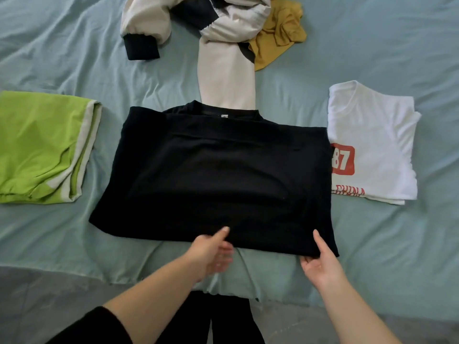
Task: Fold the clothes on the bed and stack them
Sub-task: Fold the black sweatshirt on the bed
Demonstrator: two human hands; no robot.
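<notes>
Head view: the black T-shirt lies flat mid-bed, and the left hand and right hand each pinch its near hem, thumb on top and fingers beneath, likely to carry that edge toward the collar. A folded green garment and white printed T-shirt flank it. A cream-and-black jacket and mustard garment lie crumpled beyond.
</notes>
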